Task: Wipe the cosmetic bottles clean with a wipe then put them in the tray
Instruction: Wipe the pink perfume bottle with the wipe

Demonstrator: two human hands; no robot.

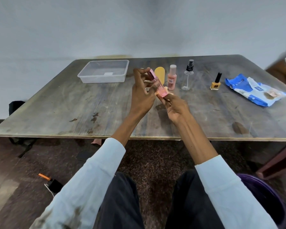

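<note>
A slim pink bottle (156, 82) with a shiny pink cap is held tilted above the table (73, 109). My left hand (142, 95) pinches its cap end. My right hand (175, 108) grips its lower end; a bit of pale wipe (168, 88) shows around that end. Behind stand a yellow rounded bottle (159, 73), a peach bottle (172, 78), a clear spray bottle (187, 76) with a black top and a yellow nail polish bottle (215, 82). The clear plastic tray (104, 79) sits at the back left with no bottles in it.
A blue-and-white wipes packet (254, 90) lies at the right of the table. Another person's arm (284, 66) shows at the far right edge. A purple bin (264, 195) stands on the floor by my right leg.
</note>
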